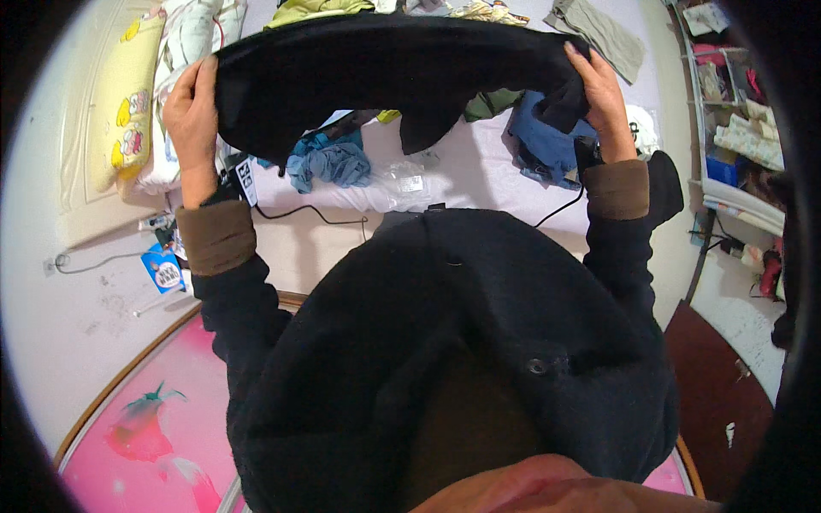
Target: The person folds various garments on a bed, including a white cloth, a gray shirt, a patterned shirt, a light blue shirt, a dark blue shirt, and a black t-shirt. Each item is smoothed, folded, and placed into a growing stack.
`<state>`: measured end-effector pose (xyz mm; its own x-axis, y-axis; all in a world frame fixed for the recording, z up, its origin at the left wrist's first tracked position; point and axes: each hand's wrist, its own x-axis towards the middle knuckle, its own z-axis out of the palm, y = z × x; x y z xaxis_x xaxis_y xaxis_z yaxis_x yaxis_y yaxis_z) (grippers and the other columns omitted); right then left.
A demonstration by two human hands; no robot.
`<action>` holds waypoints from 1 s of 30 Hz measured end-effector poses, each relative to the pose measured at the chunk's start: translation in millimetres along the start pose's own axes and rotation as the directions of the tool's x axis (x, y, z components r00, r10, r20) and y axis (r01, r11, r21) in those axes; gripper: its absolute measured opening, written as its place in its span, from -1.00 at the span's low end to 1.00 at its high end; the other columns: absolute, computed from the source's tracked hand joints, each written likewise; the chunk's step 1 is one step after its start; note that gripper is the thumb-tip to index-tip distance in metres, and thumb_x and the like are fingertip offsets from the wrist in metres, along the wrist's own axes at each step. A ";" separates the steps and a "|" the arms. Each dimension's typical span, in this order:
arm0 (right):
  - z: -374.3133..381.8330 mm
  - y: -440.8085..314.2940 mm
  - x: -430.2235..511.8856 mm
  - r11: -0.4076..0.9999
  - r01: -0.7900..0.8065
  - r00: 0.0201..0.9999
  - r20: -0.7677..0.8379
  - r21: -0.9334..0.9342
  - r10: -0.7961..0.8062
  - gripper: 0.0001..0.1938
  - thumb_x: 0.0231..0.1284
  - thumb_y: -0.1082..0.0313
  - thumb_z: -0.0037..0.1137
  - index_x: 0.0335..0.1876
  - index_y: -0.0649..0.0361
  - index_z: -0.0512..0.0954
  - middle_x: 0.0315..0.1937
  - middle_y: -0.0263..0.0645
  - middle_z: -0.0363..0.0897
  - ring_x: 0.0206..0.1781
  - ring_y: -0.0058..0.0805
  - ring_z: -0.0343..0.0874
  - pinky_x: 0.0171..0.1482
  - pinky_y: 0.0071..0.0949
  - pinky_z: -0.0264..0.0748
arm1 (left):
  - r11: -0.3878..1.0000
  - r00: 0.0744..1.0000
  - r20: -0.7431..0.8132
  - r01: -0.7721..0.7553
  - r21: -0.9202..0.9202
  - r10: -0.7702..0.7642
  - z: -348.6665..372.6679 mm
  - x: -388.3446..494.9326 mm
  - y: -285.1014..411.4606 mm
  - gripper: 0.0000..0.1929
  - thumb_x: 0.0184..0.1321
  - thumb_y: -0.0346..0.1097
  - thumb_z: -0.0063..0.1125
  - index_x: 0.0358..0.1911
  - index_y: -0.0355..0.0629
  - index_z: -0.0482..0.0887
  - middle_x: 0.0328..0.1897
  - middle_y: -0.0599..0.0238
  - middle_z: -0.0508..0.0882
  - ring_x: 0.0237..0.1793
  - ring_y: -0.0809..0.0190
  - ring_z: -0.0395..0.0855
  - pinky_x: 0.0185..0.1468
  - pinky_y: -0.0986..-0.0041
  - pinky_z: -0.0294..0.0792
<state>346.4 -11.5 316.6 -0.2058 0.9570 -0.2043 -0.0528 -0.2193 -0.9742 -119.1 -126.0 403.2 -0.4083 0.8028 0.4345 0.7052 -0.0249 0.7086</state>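
Observation:
A black cloth garment [359,70] is stretched wide in the air in front of me, above a bed with a pale lilac sheet [449,173]. My left hand [195,115] pinches its left end, the thumb on top. At the right end my right hand [600,96] grips the cloth, part of which hangs down in folds. Under the garment lie a crumpled blue cloth [330,163], a clear plastic bag [407,179] with a printed label, and a blue denim garment [545,144]. The exact kind of black garment cannot be told.
Folded beige trousers [600,38] and a yellow-green cloth [314,9] lie at the far side. On the left is yellow printed bedding [138,96]. A shelf rack [737,186] with cloths stands at the right. Dark cables hang over the bed's near edge.

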 end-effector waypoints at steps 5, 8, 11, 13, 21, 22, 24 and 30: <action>-18.3 17.8 -4.6 0.997 -0.057 0.994 0.089 -0.051 0.062 -0.64 0.24 0.17 0.09 -0.01 0.30 0.50 -0.18 -0.32 0.59 -0.18 -0.63 0.54 -0.12 -0.61 0.45 | 0.844 0.920 0.199 0.390 -0.367 -0.339 -13.9 -8.0 20.1 -0.74 0.27 -0.25 0.08 -0.18 -0.35 0.62 -0.29 0.32 0.63 -0.29 0.44 0.52 -0.14 0.62 0.36; -23.6 21.3 3.4 0.974 0.102 0.995 0.017 -0.201 -0.100 -0.67 0.26 0.21 0.06 0.02 0.26 0.50 -0.20 -0.35 0.59 -0.19 -0.64 0.53 -0.13 -0.61 0.46 | 0.810 0.913 0.326 0.378 -0.447 -0.246 3.7 -20.5 31.0 -0.79 0.29 -0.24 0.04 -0.29 -0.27 0.62 -0.36 0.40 0.58 -0.29 0.45 0.48 -0.17 0.62 0.34; 1.7 21.1 -10.8 0.540 0.242 0.794 -0.156 -0.806 -0.588 -0.70 0.25 0.24 0.07 0.03 0.20 0.49 -0.23 -0.33 0.58 -0.19 -0.62 0.53 -0.12 -0.59 0.46 | 0.891 0.890 0.439 0.298 -0.343 -0.128 35.4 -40.7 48.3 -0.79 0.27 -0.24 0.03 -0.36 -0.25 0.58 -0.44 0.41 0.53 -0.46 0.46 0.44 -0.38 0.60 0.30; 38.5 22.4 -34.2 0.711 0.378 0.865 -0.047 -0.593 -0.499 -0.71 0.20 0.28 0.12 0.00 0.16 0.50 -0.30 -0.34 0.56 -0.22 -0.61 0.51 -0.12 -0.59 0.46 | 0.742 0.821 0.504 0.510 -0.435 -0.269 71.0 -56.9 62.7 -0.77 0.27 -0.23 0.02 -0.33 -0.28 0.58 -0.44 0.37 0.56 -0.48 0.41 0.52 -0.43 0.58 0.40; 153.4 64.9 -77.0 0.854 0.368 0.929 0.108 -0.368 -0.354 -0.68 0.12 0.26 0.14 -0.05 0.26 0.47 -0.33 -0.02 0.59 -0.22 -0.10 0.60 -0.17 -0.33 0.49 | 0.573 0.757 0.632 0.596 -0.562 -0.168 132.3 -96.6 89.8 -0.77 0.30 -0.31 -0.04 -0.17 -0.40 0.45 -0.32 0.16 0.61 -0.44 0.31 0.62 -0.30 0.44 0.59; 149.2 67.3 -75.2 0.903 0.348 0.937 0.096 -0.253 -0.335 -0.74 0.13 0.31 0.11 -0.11 0.26 0.52 -0.39 -0.06 0.61 -0.30 -0.20 0.62 -0.22 -0.37 0.48 | 0.546 0.765 0.625 0.595 -0.590 -0.157 129.7 -95.9 86.8 -0.74 0.30 -0.30 -0.03 -0.13 -0.40 0.44 -0.27 0.12 0.62 -0.36 0.28 0.63 -0.24 0.42 0.57; 141.3 69.7 -72.0 0.954 0.284 0.942 0.212 -0.093 -0.260 -0.72 0.23 0.25 0.03 -0.07 0.30 0.51 -0.42 -0.25 0.60 -0.38 -0.54 0.53 -0.28 -0.51 0.44 | 0.526 0.791 0.602 0.560 -0.639 -0.111 123.9 -96.1 80.0 -0.64 0.30 -0.26 0.00 0.04 -0.39 0.37 -0.10 0.05 0.59 -0.13 0.25 0.61 -0.06 0.43 0.51; 149.2 68.8 -81.9 0.980 -0.069 0.929 0.369 0.188 -0.006 -0.69 0.34 0.13 -0.08 -0.19 0.27 0.52 -0.43 -0.49 0.44 -0.38 -0.74 0.31 -0.35 -0.64 0.30 | 0.930 0.753 0.656 0.277 -0.241 -0.054 116.5 -144.0 68.6 -0.19 0.03 -0.07 0.36 0.27 -0.34 0.20 0.13 0.00 0.49 0.04 0.21 0.51 0.09 0.44 0.37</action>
<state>213.9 -133.2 280.6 -0.5519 0.8205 -0.1490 -0.2208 -0.3162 -0.9226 55.7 -173.9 324.5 0.0347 0.9965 -0.0756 0.4028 0.0553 0.9136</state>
